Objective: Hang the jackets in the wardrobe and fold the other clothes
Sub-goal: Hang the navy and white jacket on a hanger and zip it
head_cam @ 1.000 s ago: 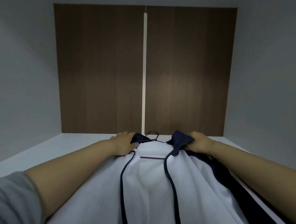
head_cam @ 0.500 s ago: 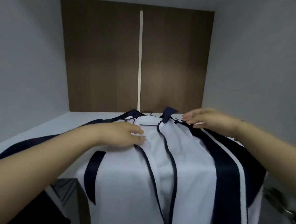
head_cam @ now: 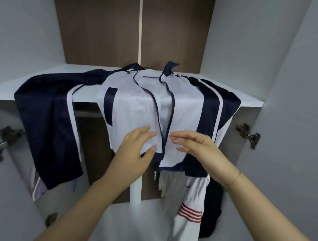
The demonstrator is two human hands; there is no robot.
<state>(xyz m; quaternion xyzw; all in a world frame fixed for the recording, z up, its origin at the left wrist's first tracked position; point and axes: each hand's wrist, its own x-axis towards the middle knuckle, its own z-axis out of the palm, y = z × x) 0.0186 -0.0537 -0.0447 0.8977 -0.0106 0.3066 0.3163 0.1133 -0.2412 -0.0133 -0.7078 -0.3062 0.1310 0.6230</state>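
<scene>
Two open wardrobe doors flank the view, the left door [head_cam: 21, 30] and the right door [head_cam: 304, 72], each carrying metal hinges, one on the left [head_cam: 1, 143] and one on the right [head_cam: 248, 135]. Wardrobe interior: brown back panel [head_cam: 104, 25] split by a pale vertical strip [head_cam: 140, 27], white shelf [head_cam: 46, 75] across the middle. Navy-and-white track jacket [head_cam: 135, 108] lies front-up on the shelf, collar toward the back panel, body draped over the shelf's front edge; zipper [head_cam: 170, 110] is undone from the collar down to near the hem. Jacket's left-hand navy sleeve [head_cam: 47, 125] hangs well below the shelf edge; the other sleeve, navy with a white stripe [head_cam: 218, 112], falls at the right. Below the shelf hang a white garment with red stripes [head_cam: 189, 213] and a dark garment [head_cam: 211, 211] just beside it. Left hand [head_cam: 134, 154]: fingers straight and slightly apart, resting flat on the white panel left of the zipper, thumb near the navy hem. Right hand [head_cam: 195, 146]: fingers straight and close together, tips at the panel right of the zipper; cannot tell whether they touch the cloth. Neither hand grips the fabric. Thin bracelet [head_cam: 238, 175] on the right wrist. Zip pull [head_cam: 154, 175] dangles below the hem
</scene>
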